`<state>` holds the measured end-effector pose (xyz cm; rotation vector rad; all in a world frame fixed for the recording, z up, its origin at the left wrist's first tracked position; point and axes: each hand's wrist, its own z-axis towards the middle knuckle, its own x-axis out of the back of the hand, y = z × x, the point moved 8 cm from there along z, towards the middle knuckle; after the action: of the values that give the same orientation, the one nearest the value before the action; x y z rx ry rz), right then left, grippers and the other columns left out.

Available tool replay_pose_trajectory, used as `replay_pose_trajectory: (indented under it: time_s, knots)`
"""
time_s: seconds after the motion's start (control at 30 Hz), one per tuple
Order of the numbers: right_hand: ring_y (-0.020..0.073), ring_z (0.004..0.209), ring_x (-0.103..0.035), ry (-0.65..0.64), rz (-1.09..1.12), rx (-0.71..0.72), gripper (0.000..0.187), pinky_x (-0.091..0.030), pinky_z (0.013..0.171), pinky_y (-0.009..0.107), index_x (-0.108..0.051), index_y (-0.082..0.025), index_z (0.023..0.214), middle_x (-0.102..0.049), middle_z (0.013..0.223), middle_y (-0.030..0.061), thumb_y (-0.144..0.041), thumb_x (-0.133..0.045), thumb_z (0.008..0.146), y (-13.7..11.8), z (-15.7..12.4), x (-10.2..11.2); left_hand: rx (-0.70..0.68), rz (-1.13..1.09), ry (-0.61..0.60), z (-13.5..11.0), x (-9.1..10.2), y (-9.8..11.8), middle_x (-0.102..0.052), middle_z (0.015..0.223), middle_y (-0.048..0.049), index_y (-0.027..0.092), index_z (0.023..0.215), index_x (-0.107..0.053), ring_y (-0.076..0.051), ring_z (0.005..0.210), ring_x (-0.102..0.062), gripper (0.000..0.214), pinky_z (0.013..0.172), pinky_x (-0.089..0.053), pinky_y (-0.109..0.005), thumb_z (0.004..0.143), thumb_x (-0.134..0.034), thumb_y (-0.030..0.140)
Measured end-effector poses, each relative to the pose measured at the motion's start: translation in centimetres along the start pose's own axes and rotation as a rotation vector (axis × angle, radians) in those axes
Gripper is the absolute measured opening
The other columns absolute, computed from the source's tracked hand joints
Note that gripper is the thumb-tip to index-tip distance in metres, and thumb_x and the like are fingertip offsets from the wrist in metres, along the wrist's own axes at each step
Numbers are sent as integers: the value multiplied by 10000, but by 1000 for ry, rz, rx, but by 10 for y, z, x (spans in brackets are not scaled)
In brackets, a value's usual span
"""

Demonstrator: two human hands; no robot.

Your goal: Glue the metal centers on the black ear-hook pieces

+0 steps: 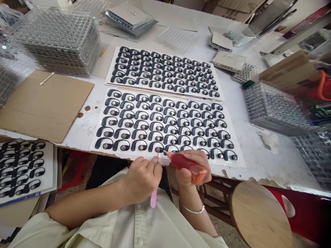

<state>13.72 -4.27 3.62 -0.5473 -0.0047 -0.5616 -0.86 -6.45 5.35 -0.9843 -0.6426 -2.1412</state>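
My left hand (143,177) is closed around a slim pink-handled tool (153,199). The tool's narrow tip points up at a dark curved piece in the front row of the nearer white sheet (235,137). In my right hand (200,156) lies a red squeeze bottle (184,163), tilted, with its thin nozzle toward the same front row, close to the tool's tip. Rows of black hook-shaped pieces (141,146), each with a round shiny centre, cover this sheet. Behind it, a second sheet (110,77) carries similar pieces. My right hand hides part of the front row.
A cotton swab (47,79) rests on brown cardboard (46,106) at left. Stacked clear trays (57,41) stand behind it, and more trays (276,106) stand at right. Another sheet of pieces (23,168) is at lower left. A round wooden stool (260,215) stands below the table edge.
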Motion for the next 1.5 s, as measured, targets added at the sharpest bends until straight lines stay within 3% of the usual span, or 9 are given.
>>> replay_pose_trajectory:
  time_s: [0.63, 0.9, 1.5]
  knots:
    - [180, 647, -596, -123, -4, -18, 369, -499, 523, 335, -607, -215, 1042, -642, 770, 27, -496, -635, 805, -2, 4, -10, 18, -16, 1, -1, -1, -1, -727, 860, -115, 93, 772, -634, -150, 519, -565, 160, 504, -418, -296, 813, -510, 1]
    - [173, 653, -601, -120, 6, 2, 376, -500, 527, 318, -619, -171, 1012, -639, 761, 34, -491, -633, 816, -6, 5, -12, 19, -21, 13, 0, 2, -2, -726, 849, -115, 94, 785, -627, -153, 508, -572, 189, 497, -419, -295, 847, -472, 5]
    - [163, 640, -594, -74, -29, 20, 315, -493, 532, 319, -597, -195, 1031, -627, 748, 15, -449, -612, 845, -7, 3, -6, 27, -28, 21, -2, -1, -2, -726, 876, -124, 102, 745, -609, -147, 497, -555, 157, 484, -413, -303, 840, -518, 17]
